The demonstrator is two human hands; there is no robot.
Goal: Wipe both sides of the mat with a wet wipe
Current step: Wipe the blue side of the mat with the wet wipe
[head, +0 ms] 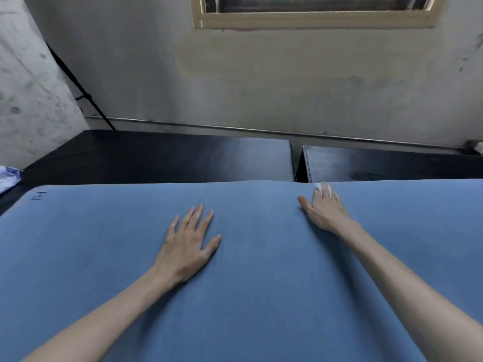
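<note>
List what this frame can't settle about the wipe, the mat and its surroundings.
- Wet wipe, head view: mostly hidden under the right hand; only white slivers show.
- Mat: underside hidden; left, right and near edges cut off by the frame.
- Marking at the mat's far left corner: too small to read.
- Left hand: lies flat, covering the mat beneath.

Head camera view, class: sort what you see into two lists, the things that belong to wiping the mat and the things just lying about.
Belongs to the job:
- blue mat
- white wet wipe under the right hand at the mat's far edge
- left hand, flat on the mat

Just lying about:
- two black tables behind the mat
- pale cloth at the left edge
- window frame
</note>
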